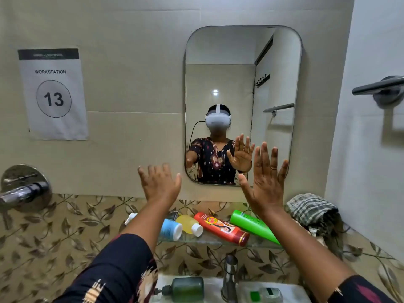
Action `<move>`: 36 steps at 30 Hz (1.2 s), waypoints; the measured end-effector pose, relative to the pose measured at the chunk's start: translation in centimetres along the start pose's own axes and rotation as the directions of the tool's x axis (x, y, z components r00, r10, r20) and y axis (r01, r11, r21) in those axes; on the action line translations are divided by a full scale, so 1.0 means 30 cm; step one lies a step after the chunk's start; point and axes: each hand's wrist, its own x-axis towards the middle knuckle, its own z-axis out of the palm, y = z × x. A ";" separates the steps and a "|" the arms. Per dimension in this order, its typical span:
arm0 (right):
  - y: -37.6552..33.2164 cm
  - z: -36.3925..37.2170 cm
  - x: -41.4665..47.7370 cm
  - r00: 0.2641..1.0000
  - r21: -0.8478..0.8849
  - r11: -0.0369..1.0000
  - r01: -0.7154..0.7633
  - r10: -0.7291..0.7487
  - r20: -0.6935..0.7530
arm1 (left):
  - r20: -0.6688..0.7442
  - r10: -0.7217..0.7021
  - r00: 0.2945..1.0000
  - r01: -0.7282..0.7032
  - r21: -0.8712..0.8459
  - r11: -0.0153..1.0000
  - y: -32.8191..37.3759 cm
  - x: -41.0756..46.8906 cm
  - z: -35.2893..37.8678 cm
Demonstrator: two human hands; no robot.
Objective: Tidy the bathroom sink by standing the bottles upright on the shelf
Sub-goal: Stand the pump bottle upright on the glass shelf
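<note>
Several bottles lie on their sides on a glass shelf (209, 241) above the sink: a blue bottle with a white cap (171, 230), a small yellow bottle (188, 224), a red bottle (220, 228) and a green bottle (252, 225). A white-capped item (130, 218) pokes out behind my left forearm. My left hand (159, 182) and my right hand (265, 178) are raised above the shelf, fingers spread, holding nothing.
A mirror (271, 62) hangs on the wall behind my hands. A checked cloth (310, 207) sits at the shelf's right end. Below are a sink tap (229, 278), a dark green pump bottle (188, 288) and a soap item (265, 295). A wall tap (24, 193) juts out at left.
</note>
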 end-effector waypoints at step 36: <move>-0.111 0.096 -0.290 0.974 0.177 0.982 -0.060 0.019 0.227 | 0.731 -0.494 0.471 0.882 -0.406 0.240 -0.116 -0.146 0.170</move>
